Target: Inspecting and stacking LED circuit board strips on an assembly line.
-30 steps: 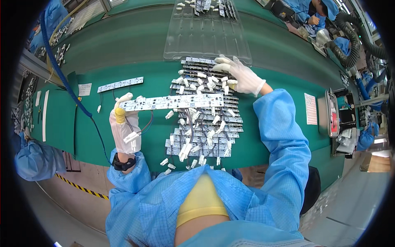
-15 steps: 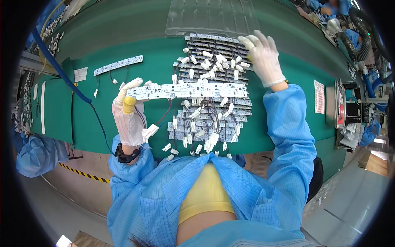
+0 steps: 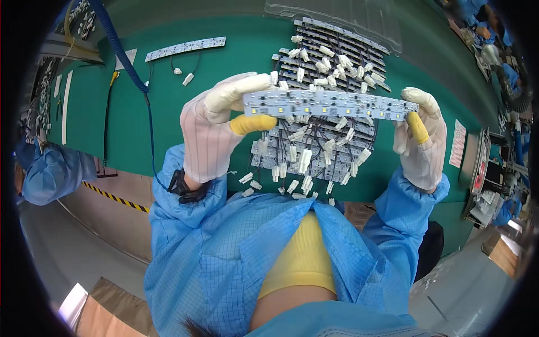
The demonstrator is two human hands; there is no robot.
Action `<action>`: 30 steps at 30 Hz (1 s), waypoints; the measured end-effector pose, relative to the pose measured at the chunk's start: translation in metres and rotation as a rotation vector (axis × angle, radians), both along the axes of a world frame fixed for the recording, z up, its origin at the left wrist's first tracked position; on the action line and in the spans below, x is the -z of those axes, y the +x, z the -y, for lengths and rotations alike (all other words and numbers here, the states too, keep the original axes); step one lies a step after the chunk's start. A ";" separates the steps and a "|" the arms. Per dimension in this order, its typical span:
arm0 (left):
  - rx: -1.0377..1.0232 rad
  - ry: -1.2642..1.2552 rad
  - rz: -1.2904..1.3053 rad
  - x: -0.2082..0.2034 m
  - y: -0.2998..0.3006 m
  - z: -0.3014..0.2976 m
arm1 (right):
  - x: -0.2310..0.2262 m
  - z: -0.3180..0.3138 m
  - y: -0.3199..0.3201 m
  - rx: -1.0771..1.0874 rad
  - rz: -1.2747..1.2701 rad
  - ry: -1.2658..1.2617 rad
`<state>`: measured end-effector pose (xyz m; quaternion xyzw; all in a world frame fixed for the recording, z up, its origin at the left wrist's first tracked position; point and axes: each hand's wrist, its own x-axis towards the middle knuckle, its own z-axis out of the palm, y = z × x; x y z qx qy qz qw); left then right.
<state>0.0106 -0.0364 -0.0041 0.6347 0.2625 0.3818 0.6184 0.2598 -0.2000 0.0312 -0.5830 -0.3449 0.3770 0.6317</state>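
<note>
A long white LED circuit board is held up level between my two gloved hands. My left hand pinches its left end, with a yellow-covered thumb on the near side. At the right end my right hand grips the board the same way. Behind and below it lies a stack of overlapping LED boards, their dark wires ending in white connectors. The held board hides the middle of this stack. One separate LED board lies at the far left with its wires and connectors toward me.
A clear plastic tray lies beyond the stack on the green mat. A blue coiled hose hangs at the left. On the right are a sheet of small labels and a metal box. Loose connectors lie near the front edge.
My right hand has come down from the stack's far right corner and taken the board's right end. The board has come nearer and turned, now showing a row of yellowish LEDs.
</note>
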 end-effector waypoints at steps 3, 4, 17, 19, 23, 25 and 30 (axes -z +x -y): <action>-0.027 0.304 -0.099 0.003 0.000 -0.003 | 0.007 0.001 -0.001 -0.021 -0.031 0.113; -0.037 0.305 -0.103 0.003 0.000 -0.003 | 0.006 0.001 -0.002 -0.031 -0.034 0.114; 0.008 0.584 -0.159 0.001 0.006 -0.020 | 0.030 -0.016 0.013 0.034 0.335 0.101; 0.024 0.710 -0.126 0.000 0.018 -0.034 | 0.054 -0.024 0.033 0.115 0.757 0.196; 0.052 0.788 -0.005 0.028 0.032 -0.062 | 0.078 -0.019 0.074 -0.182 -0.281 0.105; -0.154 0.853 0.102 0.047 0.036 -0.082 | 0.116 -0.007 0.113 -0.266 -0.539 0.267; -0.281 0.763 -0.180 0.058 0.032 -0.097 | 0.111 -0.021 0.090 -0.440 -1.050 0.618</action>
